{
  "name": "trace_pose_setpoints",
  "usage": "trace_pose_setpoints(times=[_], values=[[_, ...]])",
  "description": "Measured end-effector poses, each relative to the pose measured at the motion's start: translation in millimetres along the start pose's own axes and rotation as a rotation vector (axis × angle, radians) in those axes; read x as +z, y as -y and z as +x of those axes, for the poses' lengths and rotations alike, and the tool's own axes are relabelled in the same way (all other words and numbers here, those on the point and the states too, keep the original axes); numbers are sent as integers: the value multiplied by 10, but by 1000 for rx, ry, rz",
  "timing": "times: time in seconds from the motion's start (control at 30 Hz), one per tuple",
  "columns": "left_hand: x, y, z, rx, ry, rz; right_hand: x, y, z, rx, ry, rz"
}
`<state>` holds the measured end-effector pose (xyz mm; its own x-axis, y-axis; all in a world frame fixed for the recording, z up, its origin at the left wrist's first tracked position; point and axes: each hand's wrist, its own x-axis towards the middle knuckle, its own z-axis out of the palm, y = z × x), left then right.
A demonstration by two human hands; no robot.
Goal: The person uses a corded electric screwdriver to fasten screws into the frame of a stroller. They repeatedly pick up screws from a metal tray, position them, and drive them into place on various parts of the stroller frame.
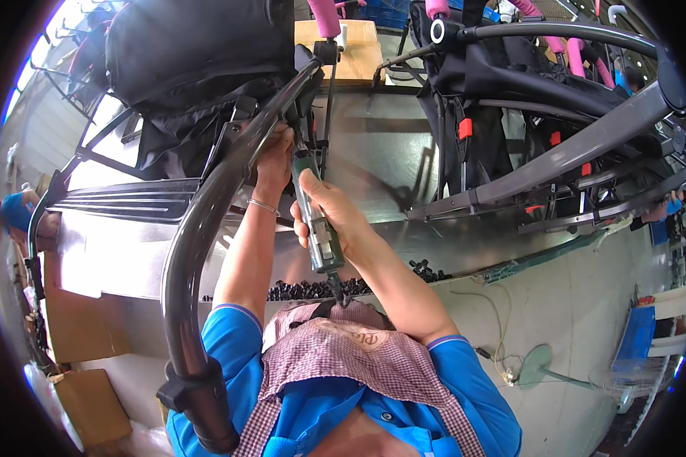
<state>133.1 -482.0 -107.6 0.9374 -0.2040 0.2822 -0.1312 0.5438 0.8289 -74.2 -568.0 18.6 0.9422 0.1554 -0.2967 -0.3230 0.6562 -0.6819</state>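
My right hand [334, 209] is wrapped round a green and grey power screwdriver [322, 238]. Its tip points away from me, toward a joint of the black stroller frame [187, 259]; the exact contact point is hidden. Just left of the tip, my left hand [276, 152] is closed with bent fingers beside that joint, partly behind the curved tube. What it pinches is too hidden to make out. The stroller's black fabric seat [198, 53] rises above my left hand, and a pink-wrapped bar [325, 17] stands at the far side.
The stroller stands on a shiny metal table [381, 164]. Small black parts [297, 291] lie along its near edge. A second black stroller [579, 152] with red clips stands at right. Cardboard boxes [91, 407] sit lower left. Other people's arms show at both sides.
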Motion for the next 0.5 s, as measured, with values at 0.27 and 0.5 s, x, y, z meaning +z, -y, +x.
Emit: trace_pose_setpoints(times=[0.27, 0.5], values=[[-88, -46, 43, -54, 53, 84, 106, -276, 141, -144, -37, -132], [123, -988, -934, -337, 133, 572, -285, -81, -379, -58, -10, -140]])
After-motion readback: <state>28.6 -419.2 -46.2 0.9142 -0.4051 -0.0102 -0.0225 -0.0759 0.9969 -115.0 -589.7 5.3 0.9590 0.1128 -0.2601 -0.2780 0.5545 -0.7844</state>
